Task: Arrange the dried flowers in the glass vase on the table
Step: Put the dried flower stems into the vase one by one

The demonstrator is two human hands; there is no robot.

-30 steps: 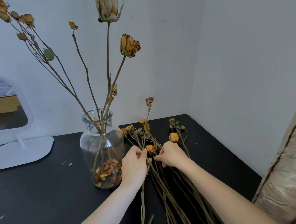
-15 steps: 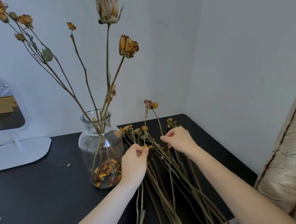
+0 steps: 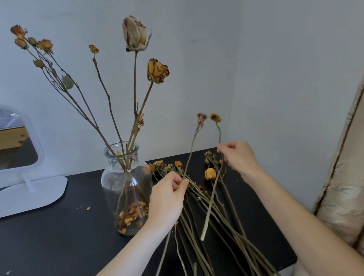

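– Four or five stems (image 3: 135, 97) stand in the vase (image 3: 126, 183), by my count. How much is left?

– Most of it, I judge. The pile (image 3: 234, 226) lies on the table (image 3: 43, 251) just right of the vase. It looks to hold more than the vase does, though it is too tangled for an exact count.

– What are the hands doing?

– Both are over the far end of the pile, each busy with one flower. The left hand (image 3: 168, 200) pinches the pink stem (image 3: 191, 150) between thumb and fingers, and the stem rises from that pinch toward the wall. The right hand (image 3: 238, 158) pinches the yellow stem (image 3: 212, 201) just below its head. The cut end hangs over the pile, and I cannot tell whether it touches.

– So neither of those is in the vase?

– No. Both are apart from it, to its right, and neither points at the mouth yet.

– Which step is this, then?

– Picking and separating, I think: two flowers are drawn out of the heap before either goes in.

– Anything else in the glass?

– Loose petals (image 3: 130, 216) lie at the bottom, around the feet of the standing stems.

– And the arrangement so far?

– It is sparse. The tall ones fan left and upward, and the right side of the mouth looks open. A mirror (image 3: 6, 143) stands well to the left, clear of the work.

– Your estimate?

– Under halfway, with many flowers waiting.
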